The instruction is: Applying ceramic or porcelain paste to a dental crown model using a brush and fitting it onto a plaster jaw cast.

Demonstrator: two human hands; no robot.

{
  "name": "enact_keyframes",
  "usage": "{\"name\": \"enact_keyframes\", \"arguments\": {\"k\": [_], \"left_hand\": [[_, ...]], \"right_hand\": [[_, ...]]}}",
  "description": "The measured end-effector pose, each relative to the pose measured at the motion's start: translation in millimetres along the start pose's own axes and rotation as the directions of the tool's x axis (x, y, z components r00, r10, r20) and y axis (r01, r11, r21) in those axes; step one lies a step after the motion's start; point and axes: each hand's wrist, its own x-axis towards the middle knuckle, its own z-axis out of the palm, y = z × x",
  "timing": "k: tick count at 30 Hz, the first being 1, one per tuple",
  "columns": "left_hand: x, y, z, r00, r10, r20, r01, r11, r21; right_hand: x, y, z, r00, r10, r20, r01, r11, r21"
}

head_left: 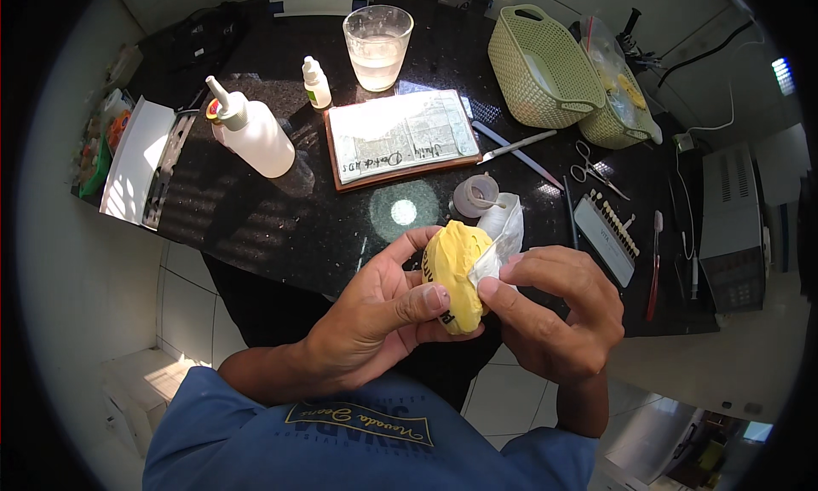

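Note:
A crumpled yellow plastic bag [457, 265] with dark print, bundled into a rounded lump, is held up off the near edge of the dark counter. My left hand [375, 308] is closed around its left side, thumb on the front. At its right side my right hand [562, 308] pinches a piece of thin white wrapping [488, 268] between thumb and fingers. More translucent white plastic [504, 223] stands out behind the lump. What the bag contains is hidden. Just beyond it sits a small translucent cup [475, 197] with a thin stick across it.
A paper pad on a brown board [405, 142], a white squeeze bottle [256, 137], a dropper bottle [316, 84] and a glass of clear liquid [377, 52] stand farther back. Rightward lie scissors [596, 172], a tooth shade guide [607, 240], a red-handled brush [654, 265] and green baskets [545, 82].

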Motion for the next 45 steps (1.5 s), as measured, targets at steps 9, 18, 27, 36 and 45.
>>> {"name": "enact_keyframes", "arguments": {"k": [9,18,27,36,45], "left_hand": [[0,1,6,0.996,0.087,-0.028,-0.082,0.987,0.139],[5,-5,-9,0.967,0.250,0.043,-0.254,0.956,0.147],[6,0,-11,0.948,0.309,0.072,-0.317,0.934,0.166],[2,36,-14,0.968,0.232,0.092,-0.231,0.695,0.681],[19,66,-6,0.978,-0.024,0.208,-0.177,0.433,0.884]], "right_hand": [[-4,-8,-7,0.946,0.193,-0.262,-0.206,0.978,-0.022],[-5,51,-18,0.829,0.201,-0.521,-0.501,0.680,-0.535],[-12,-35,46,0.838,0.510,-0.193,-0.446,0.844,0.298],[-23,-26,53,0.810,0.575,-0.117,-0.462,0.748,0.477],[-26,-29,31,0.781,0.595,-0.188,-0.544,0.797,0.263]]}}
